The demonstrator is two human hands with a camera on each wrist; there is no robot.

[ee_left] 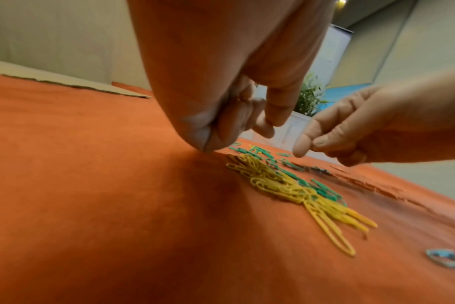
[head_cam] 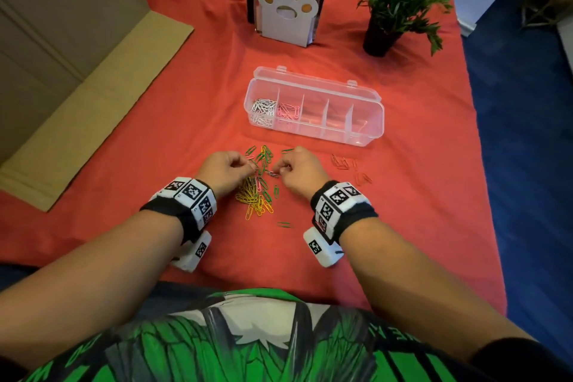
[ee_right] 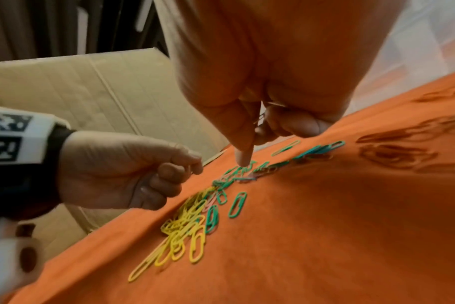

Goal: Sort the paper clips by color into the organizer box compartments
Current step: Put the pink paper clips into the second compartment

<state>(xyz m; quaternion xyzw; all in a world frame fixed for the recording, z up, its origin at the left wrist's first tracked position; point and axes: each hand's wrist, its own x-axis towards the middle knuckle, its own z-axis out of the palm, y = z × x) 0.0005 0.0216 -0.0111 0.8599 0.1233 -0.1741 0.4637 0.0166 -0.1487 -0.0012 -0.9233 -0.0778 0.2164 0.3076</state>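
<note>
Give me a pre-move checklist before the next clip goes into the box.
1. Box lid open: ok.
2. Free compartments: ok; white clips fill the leftmost, pink clips the next, the three on the right look empty.
3. Right hand holds a clip: ok; clips show between curled fingers in the right wrist view, colour cannot tell.
4. Left hand holds a clip: cannot tell; fingertips pinch together over the pile, but no clip shows.
5. Pile separated by colour: not ok; green clips and yellow clips overlap.
6. Red clips located: ok; loose on the cloth to the right, hard to see.
</note>
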